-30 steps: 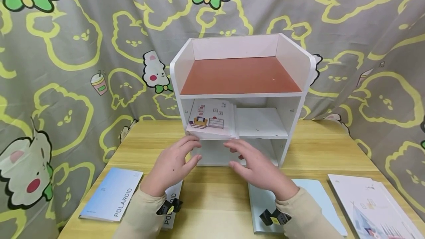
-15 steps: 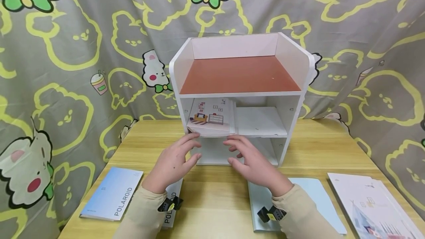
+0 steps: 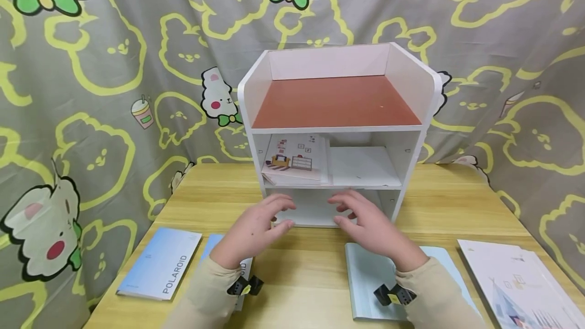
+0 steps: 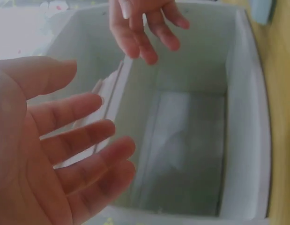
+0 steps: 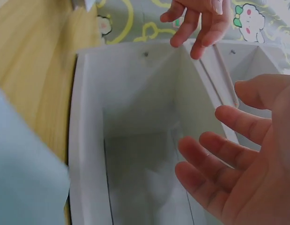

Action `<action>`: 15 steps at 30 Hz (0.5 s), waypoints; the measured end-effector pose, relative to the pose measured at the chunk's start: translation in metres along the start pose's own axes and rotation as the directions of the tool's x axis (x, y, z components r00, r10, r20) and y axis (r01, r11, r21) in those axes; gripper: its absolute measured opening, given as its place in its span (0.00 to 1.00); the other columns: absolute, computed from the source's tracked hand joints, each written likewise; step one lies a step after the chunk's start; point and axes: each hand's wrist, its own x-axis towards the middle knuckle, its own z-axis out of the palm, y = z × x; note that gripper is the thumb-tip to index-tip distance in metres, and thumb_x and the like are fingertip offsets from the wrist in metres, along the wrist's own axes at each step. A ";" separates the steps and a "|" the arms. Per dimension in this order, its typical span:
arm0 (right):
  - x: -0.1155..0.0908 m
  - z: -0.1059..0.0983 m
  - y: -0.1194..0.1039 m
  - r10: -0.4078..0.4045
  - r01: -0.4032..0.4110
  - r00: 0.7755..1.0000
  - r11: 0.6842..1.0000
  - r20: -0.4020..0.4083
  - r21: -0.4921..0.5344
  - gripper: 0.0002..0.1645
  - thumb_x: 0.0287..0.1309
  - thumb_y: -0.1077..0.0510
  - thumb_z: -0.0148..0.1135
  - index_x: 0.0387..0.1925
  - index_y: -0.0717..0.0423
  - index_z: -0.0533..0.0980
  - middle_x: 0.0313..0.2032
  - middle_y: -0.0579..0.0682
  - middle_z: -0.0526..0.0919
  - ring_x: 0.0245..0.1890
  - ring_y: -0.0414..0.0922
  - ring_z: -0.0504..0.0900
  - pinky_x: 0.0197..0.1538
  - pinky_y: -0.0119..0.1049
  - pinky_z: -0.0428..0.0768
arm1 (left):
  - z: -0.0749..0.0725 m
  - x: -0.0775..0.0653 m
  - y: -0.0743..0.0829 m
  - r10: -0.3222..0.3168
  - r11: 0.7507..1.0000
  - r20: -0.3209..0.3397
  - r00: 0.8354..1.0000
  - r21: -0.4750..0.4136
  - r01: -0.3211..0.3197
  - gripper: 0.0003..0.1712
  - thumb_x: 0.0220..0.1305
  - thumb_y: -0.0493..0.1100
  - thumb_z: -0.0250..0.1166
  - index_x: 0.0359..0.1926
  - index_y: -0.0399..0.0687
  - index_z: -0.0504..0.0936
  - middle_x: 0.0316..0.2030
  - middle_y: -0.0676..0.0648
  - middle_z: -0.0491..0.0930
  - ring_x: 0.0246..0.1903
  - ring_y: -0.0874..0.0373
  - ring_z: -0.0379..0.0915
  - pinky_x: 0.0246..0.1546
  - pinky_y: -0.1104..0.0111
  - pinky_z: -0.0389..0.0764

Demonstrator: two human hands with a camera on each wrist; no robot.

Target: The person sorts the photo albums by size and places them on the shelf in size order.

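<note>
Both bare hands hover in front of a small white shelf unit [image 3: 338, 130] with a reddish-brown top. My left hand [image 3: 257, 227] is held with relaxed fingers before the bottom compartment, holding nothing. Facing it, my right hand [image 3: 376, 228] has its fingers loosely bent and nothing in its grasp. A short stack of illustrated notebooks [image 3: 294, 160] lies flat on the left half of the middle shelf, just above the hands. Each wrist view shows the fingers spread apart, with the bottom compartment [image 4: 182, 154] behind them.
On the wooden table [image 3: 297, 278], a blue POLAROID notebook [image 3: 160, 263] lies at left, with another [image 3: 212, 245] partly under the left arm. A pale blue notebook [image 3: 365, 288] sits partly beneath the right forearm. White illustrated notebooks [image 3: 516, 283] lie at far right. A patterned curtain [image 3: 183, 29] hangs behind.
The notebook stack sits slightly deeper on the middle shelf than a second ago. Both hands have drawn away from its front edge and shifted a little right and down.
</note>
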 end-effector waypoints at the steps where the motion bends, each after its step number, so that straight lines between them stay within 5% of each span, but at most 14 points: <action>1: -0.002 -0.001 0.002 0.011 -0.011 1.000 1.000 0.006 -0.008 0.21 0.72 0.53 0.60 0.63 0.46 0.75 0.61 0.43 0.74 0.54 0.45 0.80 0.51 0.48 0.83 | 0.002 0.001 0.000 -0.007 1.000 0.015 1.000 -0.026 0.008 0.17 0.72 0.49 0.64 0.59 0.55 0.79 0.62 0.57 0.74 0.49 0.63 0.78 0.47 0.66 0.83; 9: -0.022 -0.011 0.023 0.076 -0.072 0.995 0.996 0.068 -0.056 0.20 0.73 0.48 0.58 0.62 0.48 0.76 0.58 0.43 0.78 0.53 0.47 0.81 0.50 0.49 0.83 | 0.031 0.006 -0.003 -0.095 0.968 0.166 0.981 -0.216 0.131 0.24 0.74 0.52 0.60 0.65 0.49 0.75 0.61 0.52 0.77 0.55 0.57 0.77 0.51 0.62 0.81; 15: -0.040 -0.027 0.037 0.121 -0.115 0.989 0.991 0.089 -0.073 0.20 0.74 0.48 0.58 0.60 0.50 0.77 0.56 0.47 0.79 0.52 0.49 0.81 0.49 0.44 0.84 | 0.057 0.011 0.000 -0.152 0.942 0.179 0.972 -0.271 0.197 0.27 0.72 0.52 0.61 0.67 0.50 0.72 0.56 0.49 0.80 0.51 0.58 0.78 0.51 0.59 0.80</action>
